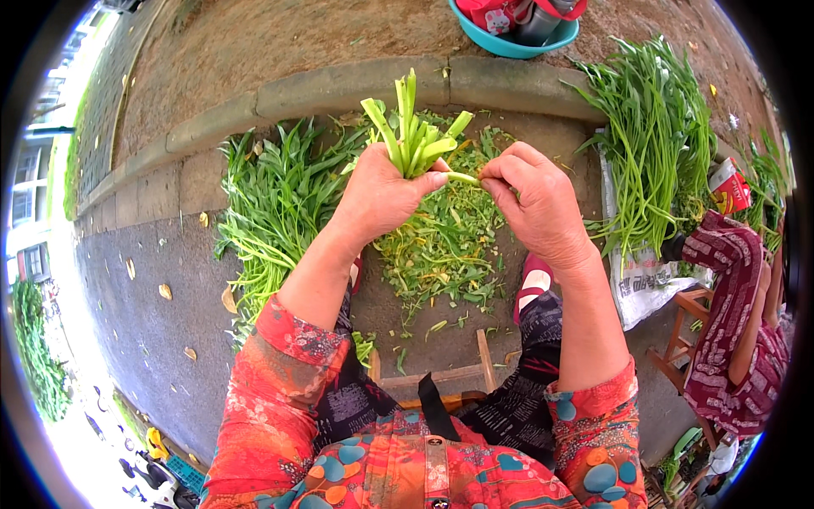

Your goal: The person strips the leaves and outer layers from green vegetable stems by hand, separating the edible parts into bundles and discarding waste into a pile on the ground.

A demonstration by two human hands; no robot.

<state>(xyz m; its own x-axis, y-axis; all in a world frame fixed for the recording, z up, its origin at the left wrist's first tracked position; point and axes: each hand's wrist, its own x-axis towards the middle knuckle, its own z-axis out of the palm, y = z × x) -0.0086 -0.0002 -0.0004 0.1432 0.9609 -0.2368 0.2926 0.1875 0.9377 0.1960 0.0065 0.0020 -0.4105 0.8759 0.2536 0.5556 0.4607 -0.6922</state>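
Note:
My left hand (381,188) is wrapped round a bunch of thick, pale green water spinach stems (409,127), their cut ends pointing up and away from me. One short stem (462,178) sticks out sideways from the bunch, and the thumb and fingers of my right hand (536,197) pinch its outer end. Below both hands, a heap of torn leaves and stem scraps (445,242) covers the ground between my feet. To the left lies a pile of leafy water spinach (280,199), partly hidden behind my left forearm.
A larger pile of long greens (649,144) lies on a white sack (640,293) at right. Beside it, another person in maroon patterned clothes (721,331) sits near a wooden stool (681,339). A stone kerb (314,85) crosses the far side, with a turquoise basin (515,47) beyond.

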